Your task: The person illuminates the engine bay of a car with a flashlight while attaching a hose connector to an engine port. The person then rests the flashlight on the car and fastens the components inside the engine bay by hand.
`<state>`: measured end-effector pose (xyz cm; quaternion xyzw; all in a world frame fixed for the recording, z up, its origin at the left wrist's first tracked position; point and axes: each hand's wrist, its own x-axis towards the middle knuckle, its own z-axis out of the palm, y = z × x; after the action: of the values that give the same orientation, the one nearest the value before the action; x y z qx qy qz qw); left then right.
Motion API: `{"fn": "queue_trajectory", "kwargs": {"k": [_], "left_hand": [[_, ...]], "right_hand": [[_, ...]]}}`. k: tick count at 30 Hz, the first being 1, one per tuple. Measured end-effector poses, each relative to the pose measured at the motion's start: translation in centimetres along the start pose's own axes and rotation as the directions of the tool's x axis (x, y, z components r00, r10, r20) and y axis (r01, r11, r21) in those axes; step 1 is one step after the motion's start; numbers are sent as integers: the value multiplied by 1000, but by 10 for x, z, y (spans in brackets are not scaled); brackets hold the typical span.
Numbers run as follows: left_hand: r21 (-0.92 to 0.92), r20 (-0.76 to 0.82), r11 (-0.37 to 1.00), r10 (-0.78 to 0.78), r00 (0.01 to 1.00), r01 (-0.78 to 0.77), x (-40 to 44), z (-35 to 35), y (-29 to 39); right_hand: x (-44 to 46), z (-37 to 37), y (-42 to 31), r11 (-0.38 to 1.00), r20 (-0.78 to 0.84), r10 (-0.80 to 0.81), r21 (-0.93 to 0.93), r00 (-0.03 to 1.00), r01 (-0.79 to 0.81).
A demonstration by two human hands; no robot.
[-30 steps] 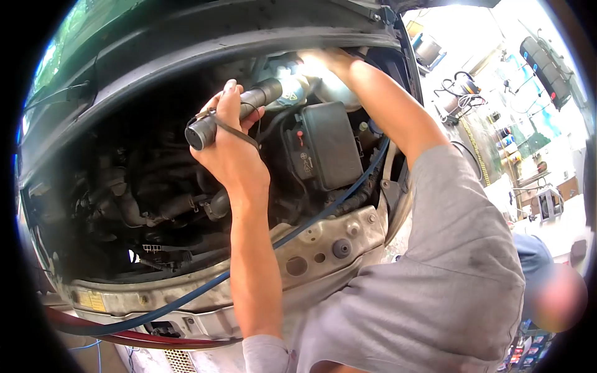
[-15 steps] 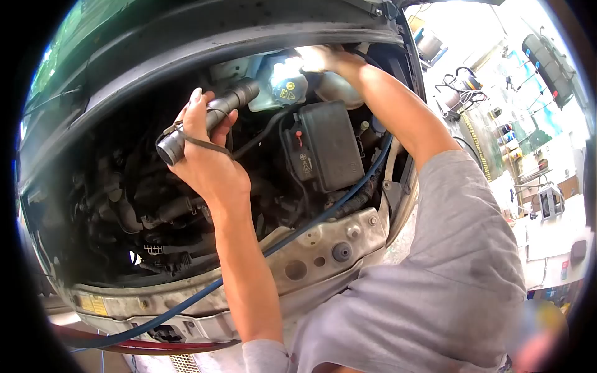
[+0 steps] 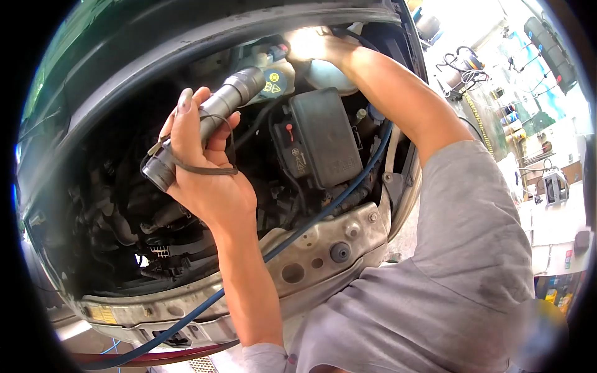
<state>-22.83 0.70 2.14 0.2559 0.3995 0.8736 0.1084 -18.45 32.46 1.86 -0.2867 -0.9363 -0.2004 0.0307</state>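
Note:
My left hand [image 3: 208, 161] is wrapped round a grey metal flashlight [image 3: 214, 112] with a dark wrist strap, its head pointing up and right. The beam falls on my right hand [image 3: 308, 45], which reaches deep into the engine bay and is washed out by glare. Its fingers and anything in them cannot be made out. Just left of it is a small grey connector with a red part [image 3: 278, 52]. A reservoir with a blue cap with yellow symbols [image 3: 273, 82] lies below the connector. A rounded pale tank [image 3: 331, 76] sits under my right wrist.
A black fuse box cover [image 3: 326, 138] is between my forearms. The blue hose [image 3: 298, 233] runs across the front metal crossmember [image 3: 267, 273]. The open hood [image 3: 155, 46] overhangs the bay. Tools and a bench [image 3: 550, 230] stand at the right; a blurred shape is at lower right.
My left hand and the flashlight have moved left and lower. The beam now lights my right hand more strongly, and the connector beside it has come into view. The blurred shape at right has shifted.

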Motion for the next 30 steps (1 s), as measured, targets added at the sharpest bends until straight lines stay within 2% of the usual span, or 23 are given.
{"fn": "queue_trajectory", "kwargs": {"k": [2, 5, 11, 14, 17, 20, 21, 30], "left_hand": [[39, 24, 998, 39, 999, -40, -3, 1, -2], [-24, -6, 998, -64, 998, 64, -6, 6, 5], [-12, -12, 997, -72, 997, 71, -14, 6, 6], [-67, -69, 994, -96, 993, 91, -15, 12, 11], [-81, -56, 994, -78, 995, 73, -17, 14, 12], [-46, -56, 996, -84, 995, 81, -18, 14, 13], [-91, -41, 992, -97, 994, 93, -18, 15, 14], [-100, -42, 991, -94, 995, 89, -17, 31, 19]], "right_hand": [[-2, -3, -2, 1000, 13, 20, 3, 1000, -20], [-2, -5, -4, 999, 26, 32, 14, 999, -32], [-2, -10, -6, 999, 47, 39, 36, 998, -41], [1, -10, -6, 997, 73, 55, 56, 996, -59], [3, -6, -7, 994, 98, 78, 70, 992, -85], [-2, -12, -10, 999, -11, 38, -18, 999, -38], [-4, -12, -8, 999, -1, 44, -7, 999, -44], [-15, -15, -4, 999, 21, 39, -9, 999, -39]]}}
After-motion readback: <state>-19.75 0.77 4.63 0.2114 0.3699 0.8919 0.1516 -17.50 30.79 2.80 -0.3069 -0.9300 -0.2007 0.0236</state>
